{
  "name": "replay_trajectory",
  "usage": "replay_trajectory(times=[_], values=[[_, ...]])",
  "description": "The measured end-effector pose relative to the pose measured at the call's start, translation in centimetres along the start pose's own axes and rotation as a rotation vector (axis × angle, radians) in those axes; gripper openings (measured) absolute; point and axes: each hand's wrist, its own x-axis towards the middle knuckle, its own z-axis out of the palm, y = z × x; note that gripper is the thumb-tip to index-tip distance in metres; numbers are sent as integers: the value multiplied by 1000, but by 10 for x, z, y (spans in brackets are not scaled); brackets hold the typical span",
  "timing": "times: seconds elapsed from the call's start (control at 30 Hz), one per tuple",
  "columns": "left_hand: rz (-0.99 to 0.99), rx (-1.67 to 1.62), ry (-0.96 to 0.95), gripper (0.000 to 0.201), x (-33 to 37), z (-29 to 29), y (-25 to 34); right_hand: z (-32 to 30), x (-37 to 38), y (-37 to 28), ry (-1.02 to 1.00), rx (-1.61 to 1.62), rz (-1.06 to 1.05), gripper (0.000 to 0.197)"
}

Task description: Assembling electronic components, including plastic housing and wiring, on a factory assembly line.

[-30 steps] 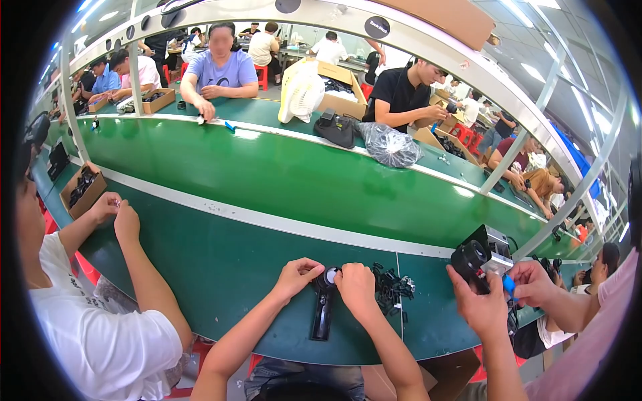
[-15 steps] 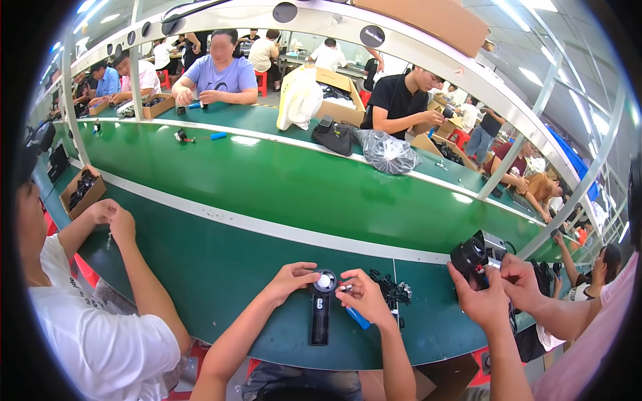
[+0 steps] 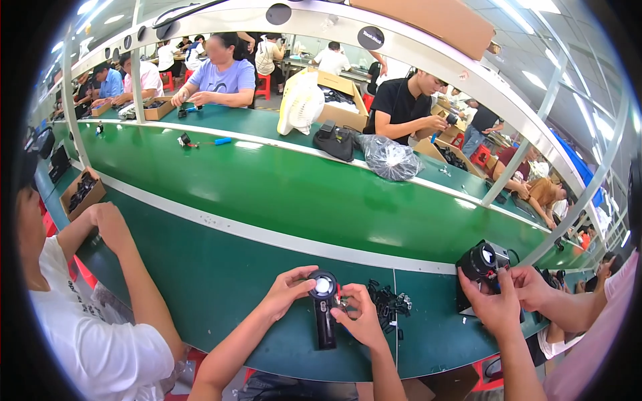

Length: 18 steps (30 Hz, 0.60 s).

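A black handheld device [image 3: 326, 329] with a ring-shaped head and a straight handle stands over the green table, its white round centre facing up. My left hand [image 3: 289, 292] is closed on the left rim of the head, thumb and fingers pinching it. Beside the head's right side, my right hand [image 3: 360, 315] is closed with its fingertips on a small metallic part. A short red wire [image 3: 338, 291] shows between that hand and the head. Just right of this hand lies a pile of small black parts [image 3: 388, 306]. The blue cylinder is not visible now.
At my right, a co-worker's hands [image 3: 498, 301] hold a similar black device with a round head. Another person in a white shirt [image 3: 100, 334] sits at my left near a carton of black parts [image 3: 85, 194]. A green conveyor belt [image 3: 267, 194] runs beyond the table's pale rail.
The blue cylinder under my right hand has gone from sight. My right hand has moved slightly down, closer to the device's handle. The co-worker at right has tilted their device.
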Motion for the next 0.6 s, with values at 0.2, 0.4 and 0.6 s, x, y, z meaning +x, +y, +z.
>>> replay_trajectory(times=[0.2,0.4,0.6], values=[[-2,-12,75,41,2,0,8,-13,0,-5,-179,85,272,36],[-54,35,154,39,6,4,9,-15,11,-17,-111,-176,-1,19],[-78,-111,11,34,6,13,20,-17,29,-40,-81,-46,20,19]])
